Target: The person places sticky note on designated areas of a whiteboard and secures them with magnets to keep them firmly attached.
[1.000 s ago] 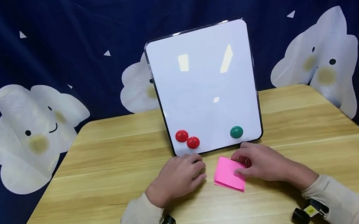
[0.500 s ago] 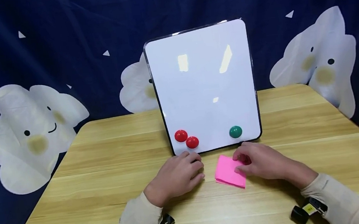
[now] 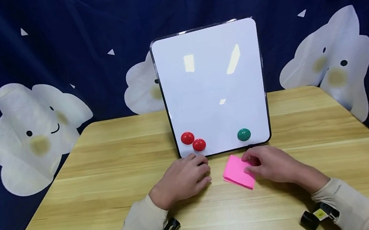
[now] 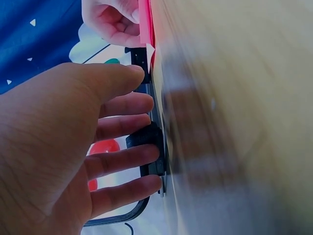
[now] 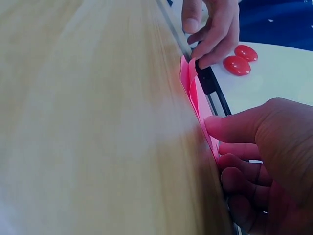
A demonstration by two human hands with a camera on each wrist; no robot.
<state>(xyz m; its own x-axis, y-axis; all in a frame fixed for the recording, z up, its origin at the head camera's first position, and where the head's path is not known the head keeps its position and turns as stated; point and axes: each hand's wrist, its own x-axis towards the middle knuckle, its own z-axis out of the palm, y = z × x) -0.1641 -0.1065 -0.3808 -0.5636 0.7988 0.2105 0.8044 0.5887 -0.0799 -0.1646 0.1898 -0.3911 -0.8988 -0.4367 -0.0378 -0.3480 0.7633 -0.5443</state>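
Two red magnets (image 3: 192,141); one green magnet (image 3: 243,134)

Pink paper (image 3: 238,171); red magnets (image 3: 192,141); green magnet (image 3: 243,134); white board (image 3: 212,84).

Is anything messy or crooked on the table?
Mostly tidy. Only the pink paper looks odd: it lies folded and turned crooked to the whiteboard, its folded layers splaying apart. The right hand pinches its edge.
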